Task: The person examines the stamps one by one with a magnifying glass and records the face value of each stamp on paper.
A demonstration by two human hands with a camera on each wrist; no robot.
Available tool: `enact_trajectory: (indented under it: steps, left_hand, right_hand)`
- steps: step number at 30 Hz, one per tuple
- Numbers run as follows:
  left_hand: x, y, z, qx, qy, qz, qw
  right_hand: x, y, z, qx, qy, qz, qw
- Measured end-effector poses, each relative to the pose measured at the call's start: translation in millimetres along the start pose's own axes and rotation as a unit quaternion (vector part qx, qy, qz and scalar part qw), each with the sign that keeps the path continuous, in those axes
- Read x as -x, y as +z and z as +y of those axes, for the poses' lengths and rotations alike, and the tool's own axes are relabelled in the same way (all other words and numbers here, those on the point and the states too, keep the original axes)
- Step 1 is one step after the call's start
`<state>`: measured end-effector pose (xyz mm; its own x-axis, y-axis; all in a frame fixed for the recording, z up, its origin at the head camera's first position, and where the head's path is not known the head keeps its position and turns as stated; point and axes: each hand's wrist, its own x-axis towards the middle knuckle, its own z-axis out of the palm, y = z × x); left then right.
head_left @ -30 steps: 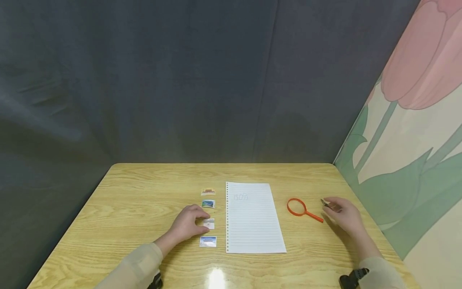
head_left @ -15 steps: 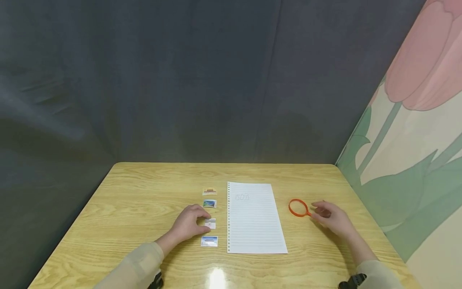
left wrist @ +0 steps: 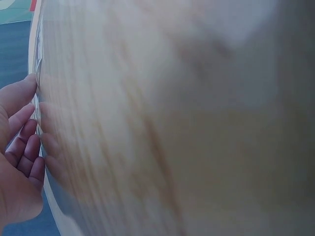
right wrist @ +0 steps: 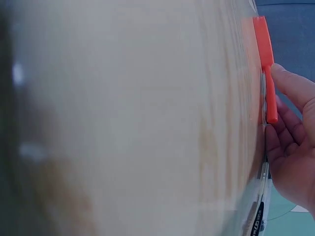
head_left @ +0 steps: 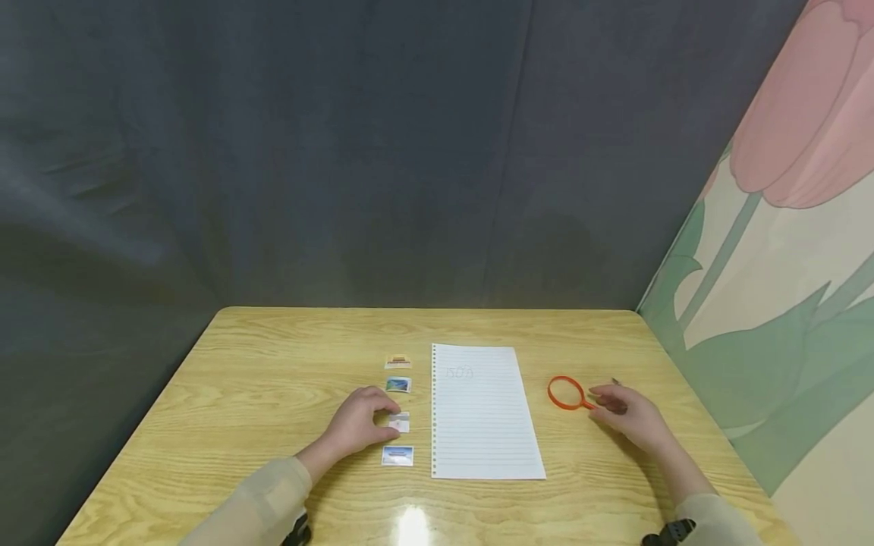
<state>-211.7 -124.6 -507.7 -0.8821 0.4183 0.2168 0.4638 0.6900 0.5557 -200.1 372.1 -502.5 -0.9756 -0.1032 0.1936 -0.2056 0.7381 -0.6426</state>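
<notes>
In the head view my left hand (head_left: 359, 419) holds a small pale stamp (head_left: 400, 422) flat on the table, thumb and forefinger at opposite edges. The left wrist view shows its fingers bent against the tabletop; the stamp is hidden there. My right hand (head_left: 630, 415) pinches the handle of an orange-red magnifying glass (head_left: 567, 393), whose ring lies toward the paper. From the right wrist, the thumb is seen on the red handle (right wrist: 270, 93). A pen (right wrist: 258, 219) lies beside that hand; only its tip shows past the knuckles in the head view.
Above the held stamp are a yellow stamp (head_left: 398, 362) and a blue-green stamp (head_left: 399, 384); a blue stamp (head_left: 397, 456) lies below. Lined paper (head_left: 486, 425) with faint writing at its top lies right of them. A dark curtain (head_left: 355, 189) and painted wall (head_left: 785, 303) bound the table.
My right hand has put down the pen and moved left onto the magnifying glass's handle. My left hand has stayed at the same stamp.
</notes>
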Motion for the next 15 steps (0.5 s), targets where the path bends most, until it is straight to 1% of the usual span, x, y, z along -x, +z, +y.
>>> enact_trajectory:
  steps: [8,15]
  left_hand:
    - [-0.1,0.0,0.9,-0.001,0.004,0.000,1.0000]
    - [-1.1,1.0,-0.9,-0.006,0.000,-0.002,1.0000]
  right_hand:
    - [-0.3,0.9,3.3,-0.002,-0.009,0.000,1.0000]
    - [0.7,0.9,-2.0,0.001,0.000,-0.008,1.0000]
